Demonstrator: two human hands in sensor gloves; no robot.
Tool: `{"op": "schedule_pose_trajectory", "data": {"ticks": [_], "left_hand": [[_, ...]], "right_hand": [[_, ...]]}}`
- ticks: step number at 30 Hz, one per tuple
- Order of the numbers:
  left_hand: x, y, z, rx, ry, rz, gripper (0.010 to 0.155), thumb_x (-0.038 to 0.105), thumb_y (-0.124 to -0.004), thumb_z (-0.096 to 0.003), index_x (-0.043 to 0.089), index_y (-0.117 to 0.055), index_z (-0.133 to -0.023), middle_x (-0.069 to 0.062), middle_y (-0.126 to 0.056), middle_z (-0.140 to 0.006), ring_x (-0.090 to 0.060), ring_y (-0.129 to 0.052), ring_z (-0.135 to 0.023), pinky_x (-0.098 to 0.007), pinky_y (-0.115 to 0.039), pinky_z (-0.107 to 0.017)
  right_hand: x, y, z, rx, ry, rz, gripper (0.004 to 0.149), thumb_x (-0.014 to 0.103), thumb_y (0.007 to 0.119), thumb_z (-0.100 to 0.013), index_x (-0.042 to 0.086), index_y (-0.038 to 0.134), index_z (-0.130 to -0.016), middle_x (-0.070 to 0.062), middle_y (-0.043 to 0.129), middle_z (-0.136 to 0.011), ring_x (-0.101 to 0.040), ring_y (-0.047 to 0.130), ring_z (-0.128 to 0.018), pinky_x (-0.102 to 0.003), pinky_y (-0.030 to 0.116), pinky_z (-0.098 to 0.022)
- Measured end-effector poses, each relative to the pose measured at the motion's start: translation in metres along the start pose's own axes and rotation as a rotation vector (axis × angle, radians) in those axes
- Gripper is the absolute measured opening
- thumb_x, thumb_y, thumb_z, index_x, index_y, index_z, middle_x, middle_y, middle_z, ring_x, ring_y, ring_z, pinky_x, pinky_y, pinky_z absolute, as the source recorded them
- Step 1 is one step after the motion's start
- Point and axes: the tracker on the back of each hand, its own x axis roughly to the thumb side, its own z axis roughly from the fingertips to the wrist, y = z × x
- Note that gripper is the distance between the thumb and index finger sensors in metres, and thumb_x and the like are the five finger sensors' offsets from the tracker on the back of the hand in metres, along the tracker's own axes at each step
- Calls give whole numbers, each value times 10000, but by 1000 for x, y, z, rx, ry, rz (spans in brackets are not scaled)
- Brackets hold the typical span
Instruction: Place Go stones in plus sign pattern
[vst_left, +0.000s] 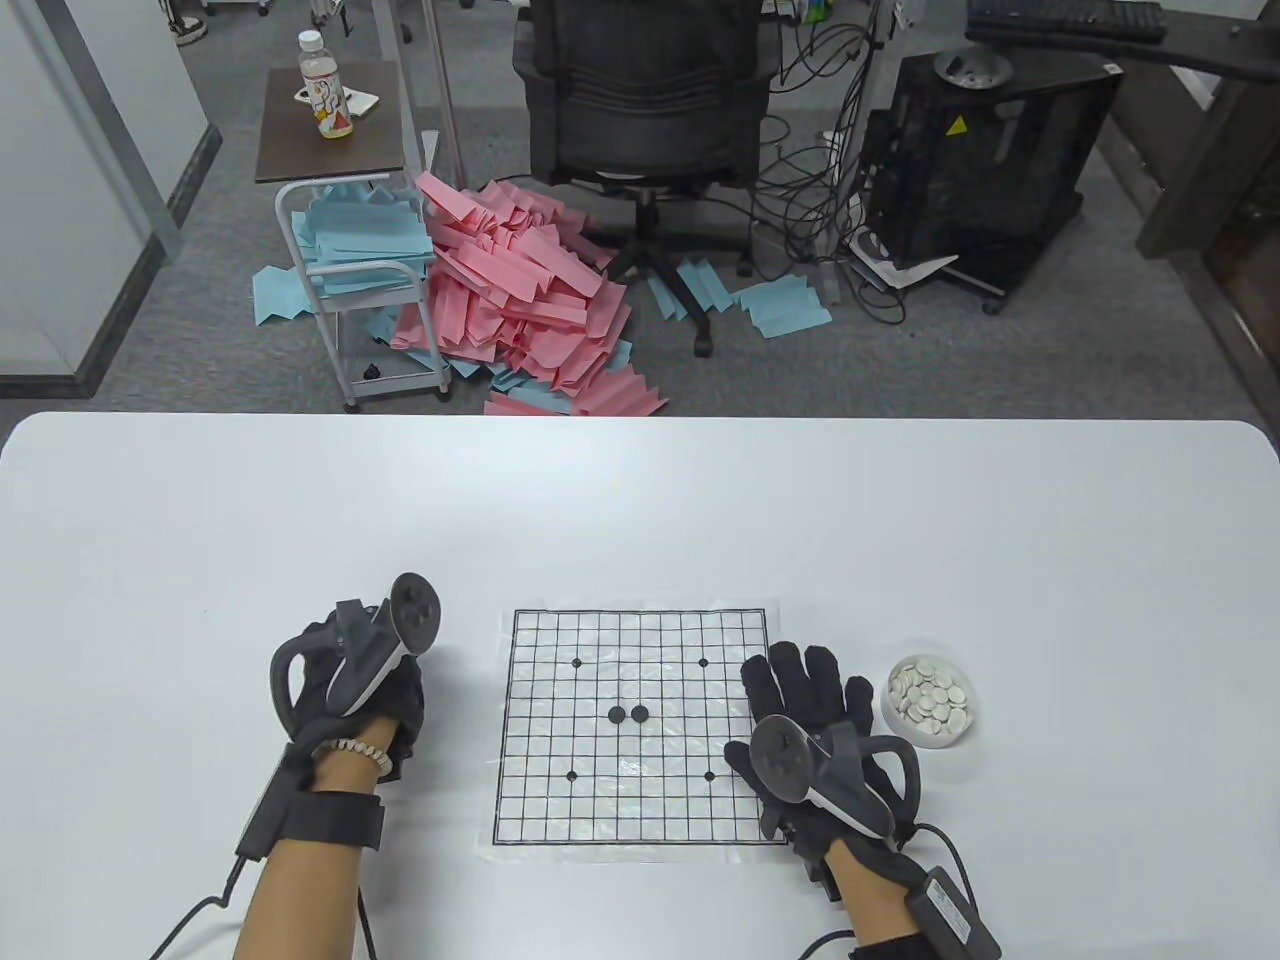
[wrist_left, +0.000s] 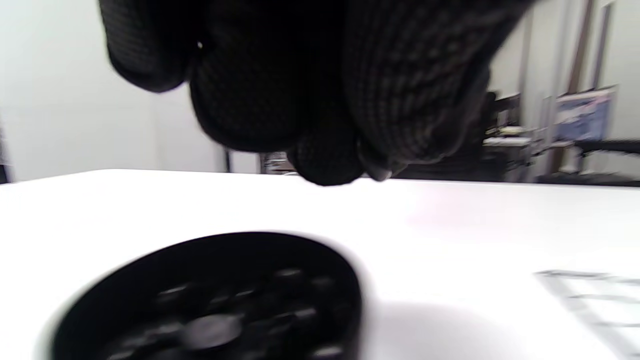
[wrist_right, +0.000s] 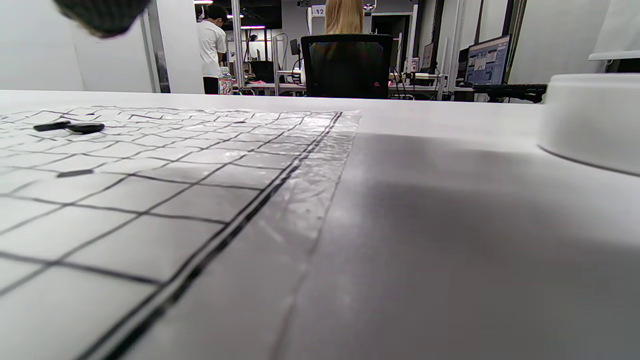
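The paper Go board (vst_left: 640, 800) lies in the middle of the table. Two black stones (vst_left: 628, 714) sit side by side at its centre; they also show in the right wrist view (wrist_right: 70, 127). My left hand (vst_left: 385, 690) hangs left of the board over a black bowl of black stones (wrist_left: 215, 305), which it hides in the table view. Its fingertips (wrist_left: 330, 165) are bunched together, with a small shiny edge between them that looks like a black stone (wrist_left: 379, 174). My right hand (vst_left: 805, 690) rests flat on the board's right edge with the fingers spread and holds nothing.
A white bowl of white stones (vst_left: 932, 700) stands just right of my right hand; its wall shows in the right wrist view (wrist_right: 592, 120). The board (wrist_right: 150, 190) has small printed dots near its corners. An office chair and piles of paper lie beyond the table's far edge.
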Motion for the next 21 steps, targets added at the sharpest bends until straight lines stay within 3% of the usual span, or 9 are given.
{"op": "schedule_pose_trajectory", "data": {"ticks": [6, 11, 21], "left_hand": [[67, 8, 13, 19, -251, 109, 419, 318, -960, -315, 321, -984, -733, 39, -1096, -679, -217, -1057, -477, -518, -804, -541], [124, -2, 24, -25, -394, 167, 418, 326, -983, -296, 330, -993, -713, 55, -1105, -663, -206, -1060, -462, -514, -811, -527], [191, -39, 37, -174, -486, 130, 433, 321, -1000, -282, 351, -986, -714, 84, -1100, -671, -200, -1045, -492, -509, -801, -533]], "right_hand": [[-1, 0, 0, -4, 0, -3, 840, 590, 742, -424, 326, 338, -1112, -53, 276, -1205, -439, 292, -1139, -719, 349, -761], [-1, 0, 0, -6, -1, -6, 842, 590, 741, -426, 326, 330, -1112, -53, 274, -1205, -440, 292, -1138, -719, 348, -761], [-2, 0, 0, -10, 0, -8, 842, 590, 740, -426, 326, 329, -1112, -56, 271, -1205, -439, 289, -1139, -724, 343, -758]]}}
